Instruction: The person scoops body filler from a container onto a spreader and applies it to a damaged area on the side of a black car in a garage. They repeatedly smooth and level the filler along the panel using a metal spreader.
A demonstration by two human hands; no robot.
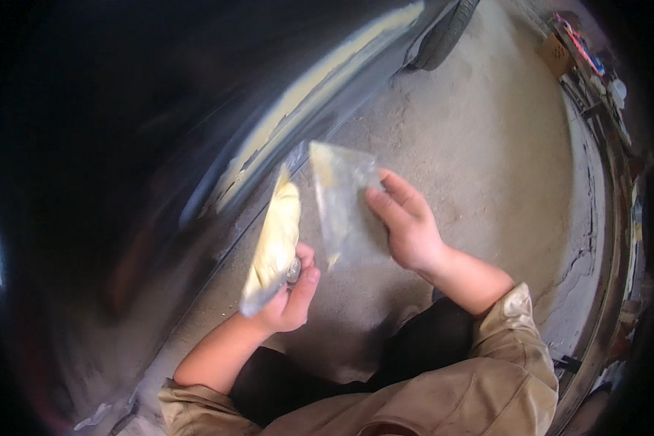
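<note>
My left hand [291, 298] grips a flat spreader loaded with creamy pale yellow paste [275, 229], tilted nearly on edge; a small grey part shows by the fingers. Between the thumb and fingers of my right hand [407, 225] is a translucent, squarish flat spreader [341, 200] with yellow smears, held just right of the paste. Beyond both hands, a long band of cream filler [309, 91] runs along the dark, glossy car body [123, 109], with dull sanded patches around it.
A tyre [443, 40] is at the top beside the car. The bare concrete floor [479, 145] lies below. Along the right runs a worn ledge [603, 138] with a cardboard box [556, 54] and assorted small items. My dark-clad legs show under my arms.
</note>
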